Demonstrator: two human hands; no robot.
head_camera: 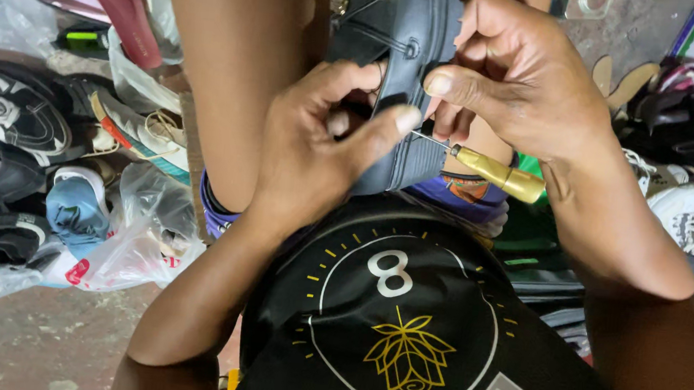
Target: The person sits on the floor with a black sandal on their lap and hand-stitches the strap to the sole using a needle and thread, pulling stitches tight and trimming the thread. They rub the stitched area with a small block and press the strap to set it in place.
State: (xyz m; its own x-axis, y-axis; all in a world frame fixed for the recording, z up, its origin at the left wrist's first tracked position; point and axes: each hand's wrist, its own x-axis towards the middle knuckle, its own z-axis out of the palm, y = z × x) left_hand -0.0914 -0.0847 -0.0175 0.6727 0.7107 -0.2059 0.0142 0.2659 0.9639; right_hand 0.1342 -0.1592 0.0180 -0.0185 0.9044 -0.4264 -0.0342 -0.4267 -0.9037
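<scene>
From the head view, our left hand (318, 146) pinches the black shoe (403, 99) held between our knees, while our right hand (519, 84) fingers grip the brass-handled awl (497, 174); we should keep the needle straight along the seam.

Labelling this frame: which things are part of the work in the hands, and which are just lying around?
In use:
- black bag, gripped between the knees
- awl with brass handle, in the right hand
- left hand, pinching the bag's edge

Lying about:
- shoes piled at the left
- plastic bags
- white sneaker at the right
</scene>
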